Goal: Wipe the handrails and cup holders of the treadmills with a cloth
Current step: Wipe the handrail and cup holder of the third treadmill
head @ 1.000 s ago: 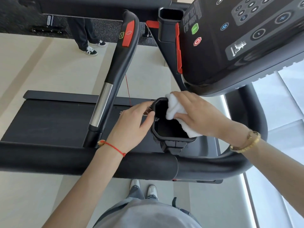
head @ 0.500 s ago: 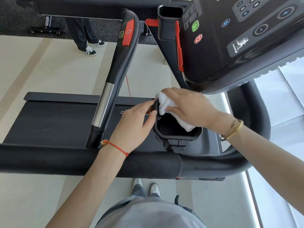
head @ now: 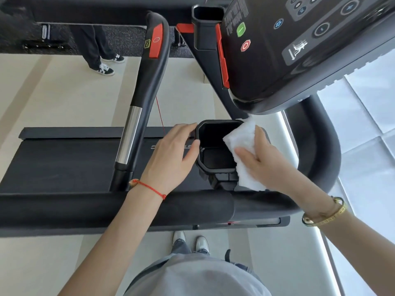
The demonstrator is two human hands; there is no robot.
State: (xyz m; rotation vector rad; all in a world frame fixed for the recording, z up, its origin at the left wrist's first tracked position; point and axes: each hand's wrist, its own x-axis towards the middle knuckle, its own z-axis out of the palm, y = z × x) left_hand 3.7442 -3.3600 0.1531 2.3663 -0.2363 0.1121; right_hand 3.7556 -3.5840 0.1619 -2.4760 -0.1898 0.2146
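A black cup holder (head: 213, 161) hangs under the treadmill console, just beyond the padded front handrail (head: 111, 207). My left hand (head: 173, 157) holds its left rim, thumb hooked over the edge and fingers along the outside. My right hand (head: 263, 161) grips a white cloth (head: 242, 146) draped over the holder's right rim and outer wall. The holder's inside is in view and dark. A side handrail (head: 147, 90) with a silver sensor strip and a red button runs away from me on the left.
The console (head: 299, 50) with green and red buttons overhangs at the upper right. A second cup holder (head: 208, 28) sits at the top centre. Below lies the treadmill belt (head: 59, 163). A person's legs (head: 96, 50) stand at the upper left. My feet (head: 190, 242) are on the floor.
My right hand has carried the cloth from the holder's far-left rim across to its right side and down the outer wall. My left hand has stayed on the left rim.
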